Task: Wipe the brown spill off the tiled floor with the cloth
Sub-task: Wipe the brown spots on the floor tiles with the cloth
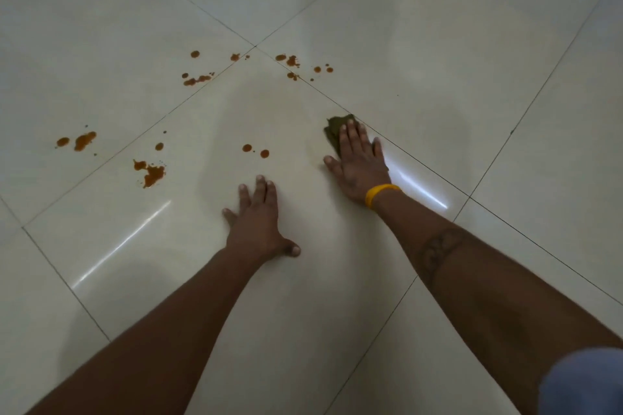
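Observation:
Brown spill spots lie scattered on the glossy white tiled floor. One splash sits at the left, two round drops lie ahead of my left hand, and more spots cluster near the far tile joint. A dark olive cloth lies flat on the floor under the fingers of my right hand, which presses on it with fingers spread. A yellow band circles that wrist. My left hand rests palm down on the tile, empty, just behind the two drops.
More brown patches lie at the far left and another group lies beyond the left joint. Dark grout lines cross the floor diagonally. A blue sleeve edge shows at the bottom right.

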